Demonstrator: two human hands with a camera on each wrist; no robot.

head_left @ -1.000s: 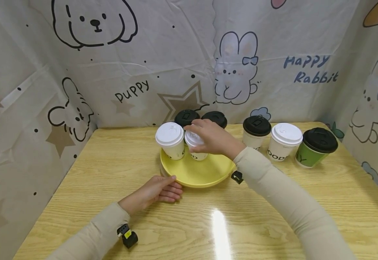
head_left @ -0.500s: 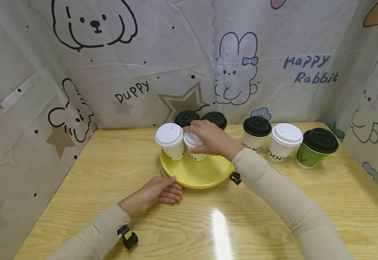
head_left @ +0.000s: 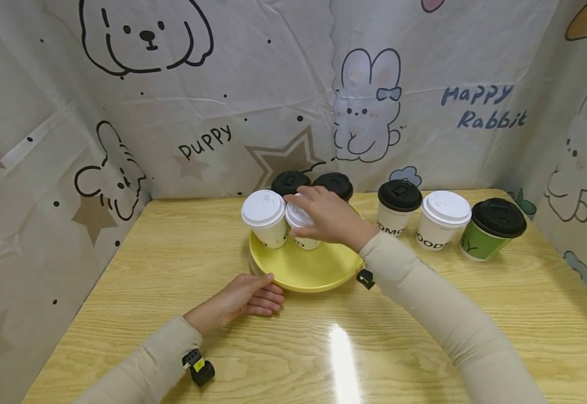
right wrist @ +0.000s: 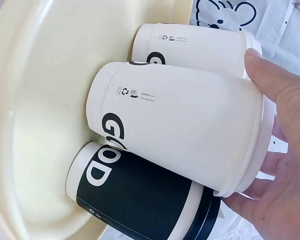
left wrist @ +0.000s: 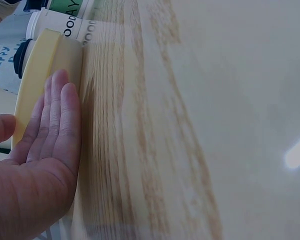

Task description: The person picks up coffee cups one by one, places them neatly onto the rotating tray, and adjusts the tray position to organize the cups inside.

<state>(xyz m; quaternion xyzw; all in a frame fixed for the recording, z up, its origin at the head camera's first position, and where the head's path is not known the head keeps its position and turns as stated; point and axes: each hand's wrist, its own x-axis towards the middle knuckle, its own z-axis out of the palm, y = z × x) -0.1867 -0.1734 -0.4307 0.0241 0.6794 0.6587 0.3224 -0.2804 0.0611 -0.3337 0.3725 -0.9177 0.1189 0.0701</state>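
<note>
Table (head_left: 172,241) carries the tray (head_left: 313,269); three loose cups (head_left: 432,238) stand to the tray's right. Left hand (head_left: 253,294) touches the tray's near left edge, fingers about straight along the outer wall, thumb at the rim; go light there, or the tray could skid. Right hand (head_left: 331,216) has thumb and fingers round the top of one cup (right wrist: 175,120), spread only lid-wide. That cup is near the tray's middle, just beside the other white-lidded cup (head_left: 269,220) and close to two black-lidded cups (head_left: 290,182) behind. From here, can't tell if its base takes the weight. I'd hold it plumb, move it straight, ease off evenly so the others don't get knocked. Lid (right wrist: 257,150) looks like the weak point: grip low enough that it can't pop.
</note>
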